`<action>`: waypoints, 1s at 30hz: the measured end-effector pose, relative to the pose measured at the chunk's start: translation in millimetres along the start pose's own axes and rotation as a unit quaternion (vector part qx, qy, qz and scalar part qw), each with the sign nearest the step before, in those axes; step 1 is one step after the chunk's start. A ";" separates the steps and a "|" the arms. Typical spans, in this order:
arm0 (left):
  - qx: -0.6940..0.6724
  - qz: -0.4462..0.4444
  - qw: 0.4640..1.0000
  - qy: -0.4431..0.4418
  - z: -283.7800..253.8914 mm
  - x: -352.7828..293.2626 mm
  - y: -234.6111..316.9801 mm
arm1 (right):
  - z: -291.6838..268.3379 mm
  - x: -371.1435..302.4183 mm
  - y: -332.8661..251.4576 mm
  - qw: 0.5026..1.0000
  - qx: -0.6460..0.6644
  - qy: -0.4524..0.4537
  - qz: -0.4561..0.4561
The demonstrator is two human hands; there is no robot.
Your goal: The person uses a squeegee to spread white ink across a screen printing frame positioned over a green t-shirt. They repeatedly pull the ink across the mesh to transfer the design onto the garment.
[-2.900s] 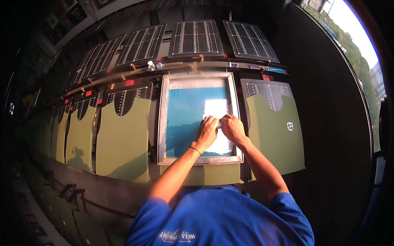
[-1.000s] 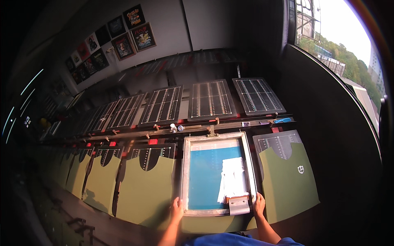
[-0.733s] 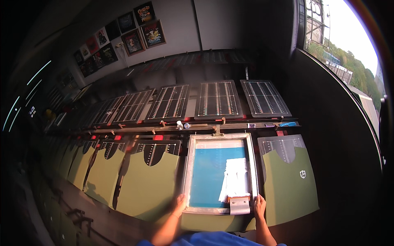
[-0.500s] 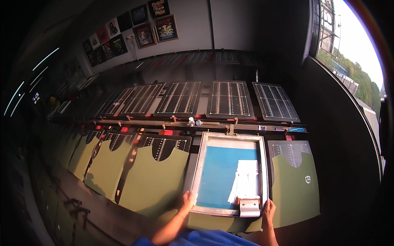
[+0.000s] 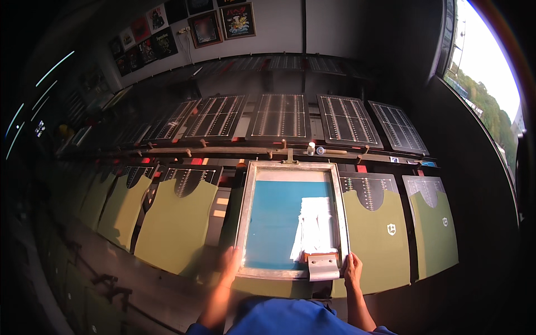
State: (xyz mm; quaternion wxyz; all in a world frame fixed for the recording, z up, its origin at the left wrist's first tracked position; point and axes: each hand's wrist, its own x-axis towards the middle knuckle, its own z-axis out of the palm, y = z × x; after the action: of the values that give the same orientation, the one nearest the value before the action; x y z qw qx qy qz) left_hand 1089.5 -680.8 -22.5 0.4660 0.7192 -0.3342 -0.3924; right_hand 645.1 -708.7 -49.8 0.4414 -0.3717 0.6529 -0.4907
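Note:
A metal-framed printing screen with blue mesh is between my two hands, over the gap and a green shirt panel that shows below its near edge. My left hand, somewhat blurred, grips its lower left side. On the lower right corner my right hand is closed, fingers round the rail. Inside the screen, a ragged white patch covers part of the mesh. Against the near rail, at the right, rests a squeegee with a bent metal holder. A metal bracket tops the far rail.
Two green panels to the right, the nearer one and the outer one, bear white shield prints. More green panels lie leftward on black boards. Beyond a rail with pegs, a small white bottle and tape roll, stand black gridded boards.
The screen, held in both hands, has shifted left by one board. The panel beside it on the right now shows uncovered, with a white shield print. My view has moved left too.

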 end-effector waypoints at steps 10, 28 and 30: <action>-0.022 -0.050 0.998 -0.027 -77.3 69.7 -31.5 | 89.5 -8.9 -5.5 0.993 -0.057 0.025 -0.103; -0.081 -0.028 0.996 -0.001 -85.9 102.9 -56.8 | 111.1 -12.7 -12.6 0.998 -0.025 0.039 -0.048; -0.133 -0.106 0.985 -0.024 -86.5 107.9 -67.5 | 115.1 -15.1 -12.7 0.997 -0.019 0.053 -0.046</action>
State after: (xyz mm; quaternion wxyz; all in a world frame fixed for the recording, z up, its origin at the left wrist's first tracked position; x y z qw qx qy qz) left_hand 1223.6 -713.7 -90.4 0.5048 0.6724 -0.2126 -0.4977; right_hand 759.2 -733.9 -49.1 0.3757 -0.3831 0.6669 -0.5170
